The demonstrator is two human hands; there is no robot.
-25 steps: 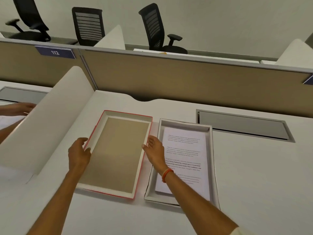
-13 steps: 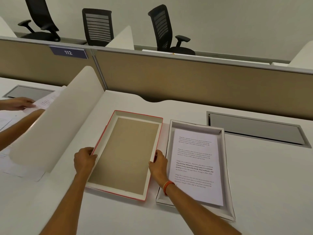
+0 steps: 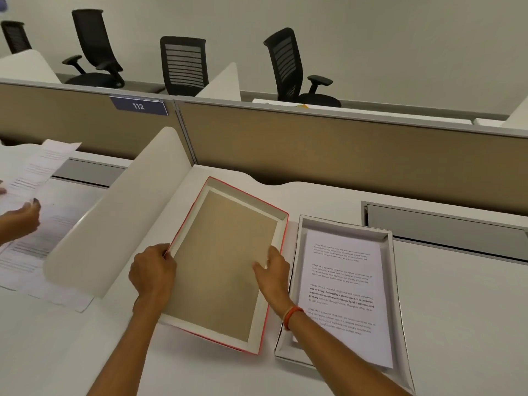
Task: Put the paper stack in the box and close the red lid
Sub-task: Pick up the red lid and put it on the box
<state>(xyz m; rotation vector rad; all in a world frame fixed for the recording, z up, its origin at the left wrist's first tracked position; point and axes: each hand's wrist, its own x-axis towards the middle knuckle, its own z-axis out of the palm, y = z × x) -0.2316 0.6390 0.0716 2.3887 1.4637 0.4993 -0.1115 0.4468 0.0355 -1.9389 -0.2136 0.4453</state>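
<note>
The red lid lies upside down in the middle of the desk, its brown inside facing up, its near right side raised and tilted. My left hand grips its left rim. My right hand, with an orange wristband, grips its right rim, thumb inside. To the right, the white box stands open on the desk with the printed paper stack lying flat inside it. My right forearm crosses the box's near left corner.
A curved white divider stands left of the lid. Beyond it, another person's hand holds printed sheets over more papers. A tan partition closes the desk's far side; a grey cable hatch lies at the right. Black chairs stand behind.
Both my hands have closed on the lid's side rims and lifted it, tilting it off the desk. The other person has raised a sheet at the left. The view has shifted right.
</note>
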